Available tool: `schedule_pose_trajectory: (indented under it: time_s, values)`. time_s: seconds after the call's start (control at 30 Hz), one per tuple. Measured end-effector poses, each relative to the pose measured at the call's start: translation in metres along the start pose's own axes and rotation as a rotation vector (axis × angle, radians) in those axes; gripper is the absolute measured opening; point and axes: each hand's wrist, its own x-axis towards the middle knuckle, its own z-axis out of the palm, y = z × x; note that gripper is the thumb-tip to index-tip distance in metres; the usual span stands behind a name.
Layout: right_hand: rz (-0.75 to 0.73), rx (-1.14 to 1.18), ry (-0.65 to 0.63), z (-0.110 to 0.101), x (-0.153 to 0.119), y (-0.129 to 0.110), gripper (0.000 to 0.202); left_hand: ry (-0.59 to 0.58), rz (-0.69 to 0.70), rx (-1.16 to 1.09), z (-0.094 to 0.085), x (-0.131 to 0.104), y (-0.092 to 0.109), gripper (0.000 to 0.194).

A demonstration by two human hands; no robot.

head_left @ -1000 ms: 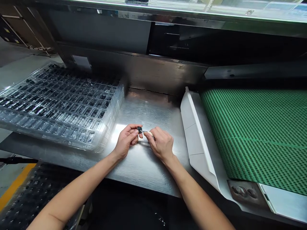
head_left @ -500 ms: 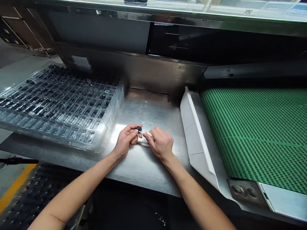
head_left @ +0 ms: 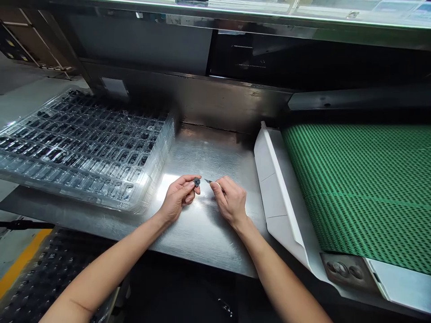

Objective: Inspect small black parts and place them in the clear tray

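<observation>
Between the thumb and fingers of my left hand [head_left: 179, 196] is a small round black part [head_left: 197, 182] with holes in its face, which points toward me. My right hand [head_left: 230, 199] is closed around the handle of a small knife [head_left: 208, 181]. Its thin pointed blade aims left at the part, with a short gap between them. Both hands are held over the bare metal worktop [head_left: 202, 242]. Most of the knife's handle is hidden in my fingers.
Stacked clear plastic trays [head_left: 77, 175] with many black parts stand on the left. A white guard [head_left: 276, 184] rises on the right, beside a green mesh conveyor belt [head_left: 367, 188]. A metal shelf edge [head_left: 235, 29] crosses above.
My right hand has drawn the knife a little to the right, away from the black part. The part has turned so its holed face shows more fully; my left hand stays nearly in place.
</observation>
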Motion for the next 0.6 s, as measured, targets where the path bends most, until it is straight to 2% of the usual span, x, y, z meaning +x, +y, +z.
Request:
schedule_pose_trajectory:
  time_s: [0.17,0.3,0.47,0.6]
  values:
    - [0.063,0.238,-0.067,0.005,0.002,-0.008,0.056,-0.041,0.002,0.022,-0.001,-0.001,-0.004,0.046]
    - [0.076,0.355,-0.136,0.009,0.0,-0.014,0.046,-0.094,0.008,0.073,-0.001,-0.001,-0.01,0.054]
    - [0.034,0.382,-0.184,0.006,-0.003,-0.016,0.038,-0.1,-0.059,0.046,0.003,-0.001,-0.012,0.07]
    - [-0.025,0.347,-0.188,0.006,-0.005,-0.012,0.037,-0.077,-0.05,0.057,0.006,0.001,-0.015,0.074]
